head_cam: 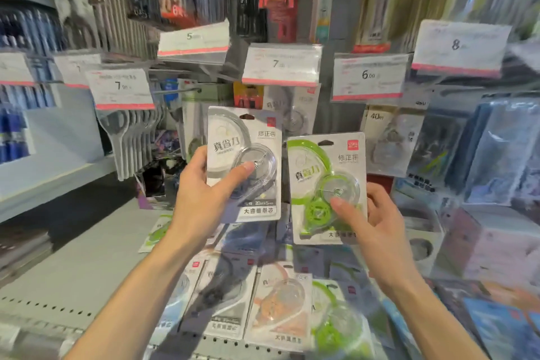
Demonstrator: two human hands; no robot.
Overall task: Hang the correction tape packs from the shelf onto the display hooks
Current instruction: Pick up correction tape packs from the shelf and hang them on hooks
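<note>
Here you are holding two packs up in front of the display, one in each hand. Your left hand point(204, 184) is gripping the grey pack point(245, 164), with the thumb pressing across the clear bubble on the front and the fingers curling behind the card's left edge. Its card is reading 修正带 near the top right, 真省力 in large characters on the left, 30m×5mm low down, and 大容量带芯 along the bottom strip; a small red logo is sitting at the top right corner. Your right hand point(377, 222) is gripping the green pack point(328, 187), thumb lying on the round clear wheel and fingers wrapping behind the right edge. That card is showing the same 修正带 and 真省力, with the bottom line partly hidden by your thumb. The two packs are standing upright, just beside each other, the grey one higher.

Behind them a bare hook point(178, 91) is sticking out to the left of the grey pack's top. Above, price tags are reading 7 point(121, 86), 5 point(193, 38), 7 point(280, 66), 6.00 point(368, 76) and 8 point(458, 45); the small print is too blurred to read. A hanging pack point(390, 137) on the right is marked 40m.

Below your wrists, more packs point(277, 307) are lying flat on the shelf point(73, 280), overlapping one another, in grey, orange and green.
</note>
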